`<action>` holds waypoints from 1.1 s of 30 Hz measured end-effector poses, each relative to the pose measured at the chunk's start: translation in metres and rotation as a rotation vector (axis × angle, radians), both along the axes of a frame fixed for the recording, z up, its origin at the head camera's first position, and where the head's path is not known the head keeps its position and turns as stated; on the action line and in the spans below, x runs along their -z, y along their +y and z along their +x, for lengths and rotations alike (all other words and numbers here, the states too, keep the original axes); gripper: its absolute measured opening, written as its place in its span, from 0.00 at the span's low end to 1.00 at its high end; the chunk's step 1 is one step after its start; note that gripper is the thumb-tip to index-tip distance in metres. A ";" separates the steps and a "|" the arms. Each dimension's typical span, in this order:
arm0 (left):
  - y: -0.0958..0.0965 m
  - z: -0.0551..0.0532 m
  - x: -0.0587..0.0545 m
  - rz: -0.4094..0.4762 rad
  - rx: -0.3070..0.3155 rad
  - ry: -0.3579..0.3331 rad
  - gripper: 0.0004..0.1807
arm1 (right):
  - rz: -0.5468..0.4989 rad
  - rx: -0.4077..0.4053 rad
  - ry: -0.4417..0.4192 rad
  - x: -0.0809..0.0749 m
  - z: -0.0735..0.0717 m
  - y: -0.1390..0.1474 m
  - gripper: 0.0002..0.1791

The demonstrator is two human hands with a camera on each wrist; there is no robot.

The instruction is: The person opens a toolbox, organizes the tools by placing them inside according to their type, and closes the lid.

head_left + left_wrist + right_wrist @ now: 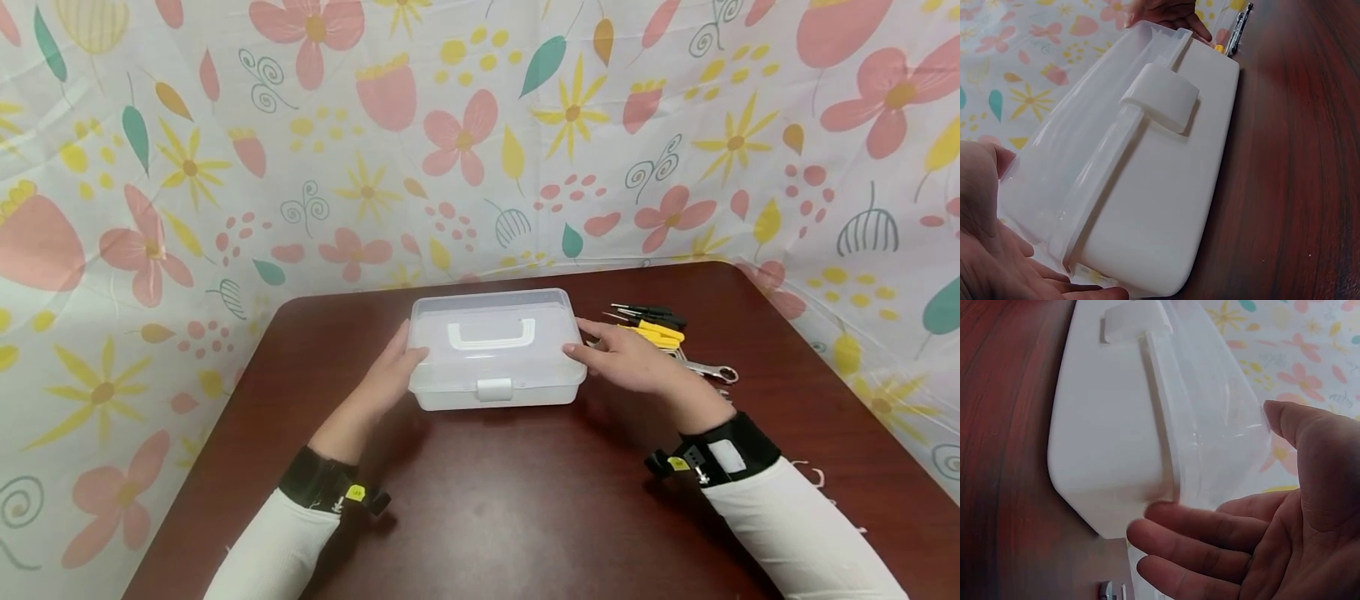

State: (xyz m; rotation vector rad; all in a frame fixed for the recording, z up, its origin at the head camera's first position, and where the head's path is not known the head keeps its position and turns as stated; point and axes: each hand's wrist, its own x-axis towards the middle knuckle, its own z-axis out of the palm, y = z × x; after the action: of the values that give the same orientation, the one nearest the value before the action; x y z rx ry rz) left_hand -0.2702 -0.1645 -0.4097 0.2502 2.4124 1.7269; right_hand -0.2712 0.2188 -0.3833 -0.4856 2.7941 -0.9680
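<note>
A translucent plastic storage box (pixel 495 396) with a white handle (pixel 491 336) and a white front latch (pixel 495 389) stands at the middle of the table, its lid down. My left hand (pixel 386 372) holds its left end, thumb at the lid and fingers along the side. At the opposite end, my right hand (pixel 626 354) grips the box, its thumb on the lid's edge. The right wrist view shows the fingers (pixel 1194 540) spread below the rim at that corner. In the left wrist view, the palm faces the box's near end.
Right of the box lie dark-handled screwdrivers (pixel 652 315), a yellow-handled tool (pixel 660 334) and a metal wrench (pixel 712 371). Small white pieces (pixel 817 475) lie near the right sleeve. A flower-print cloth (pixel 465 142) hangs behind the dark wooden table (pixel 495 508).
</note>
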 end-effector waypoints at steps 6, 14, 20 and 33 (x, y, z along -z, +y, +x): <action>0.001 -0.002 0.002 0.018 0.001 -0.014 0.39 | -0.186 0.103 0.247 -0.013 0.019 -0.005 0.39; 0.001 -0.001 0.001 0.001 0.000 -0.023 0.39 | -0.625 -0.032 0.324 -0.012 0.047 -0.036 0.18; 0.000 -0.001 0.004 0.001 -0.007 -0.044 0.39 | -0.702 -0.169 0.143 0.014 0.055 -0.067 0.15; 0.003 -0.001 0.004 0.032 0.004 -0.074 0.39 | -0.696 -0.195 -0.305 0.056 0.050 -0.091 0.23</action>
State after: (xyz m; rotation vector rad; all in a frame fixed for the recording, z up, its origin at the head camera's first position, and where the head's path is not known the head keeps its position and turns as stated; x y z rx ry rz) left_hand -0.2710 -0.1619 -0.4137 0.1908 2.3329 1.7420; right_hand -0.2214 0.1281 -0.4392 -0.6059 2.0444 -1.7801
